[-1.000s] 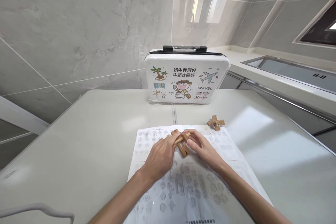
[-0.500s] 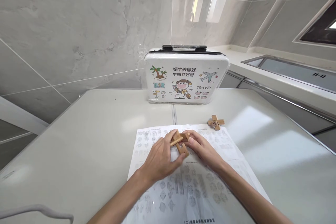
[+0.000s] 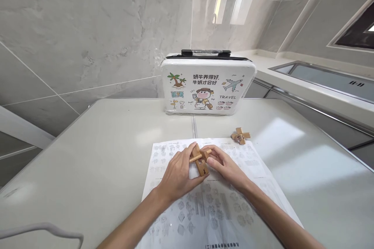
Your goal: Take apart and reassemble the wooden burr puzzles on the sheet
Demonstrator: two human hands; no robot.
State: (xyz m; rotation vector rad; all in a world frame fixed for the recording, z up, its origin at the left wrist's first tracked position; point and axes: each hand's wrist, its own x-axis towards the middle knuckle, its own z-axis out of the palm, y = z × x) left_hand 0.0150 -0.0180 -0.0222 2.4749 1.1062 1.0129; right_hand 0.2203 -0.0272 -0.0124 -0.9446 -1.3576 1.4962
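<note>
Over the upper part of a printed paper sheet (image 3: 163, 202), several interlocked wooden puzzle pieces (image 3: 201, 165) form a crossed shape between my hands. My left hand (image 3: 178, 171) is closed on them from the left, with its thumb at the lower end of a piece bearing a dark mark. On the right, my right hand (image 3: 226, 163) has its thumb and fingers around the end of a crosswise piece. Its fingertips are partly hidden behind the wood. A cross-shaped wooden puzzle (image 3: 240, 136) lies beyond the right hand, at the sheet's top right corner.
At the back of the white table (image 3: 96, 155) stands a white cartoon-printed case (image 3: 209, 85) with a black handle, against a tiled wall. A grey cable (image 3: 43, 225) crosses the lower left. A counter with a sink (image 3: 330, 81) runs along the right.
The wooden pieces have turned slightly, so a dark mark now shows on the lower piece. My right thumb has shifted a little lower and left along the crosswise piece.
</note>
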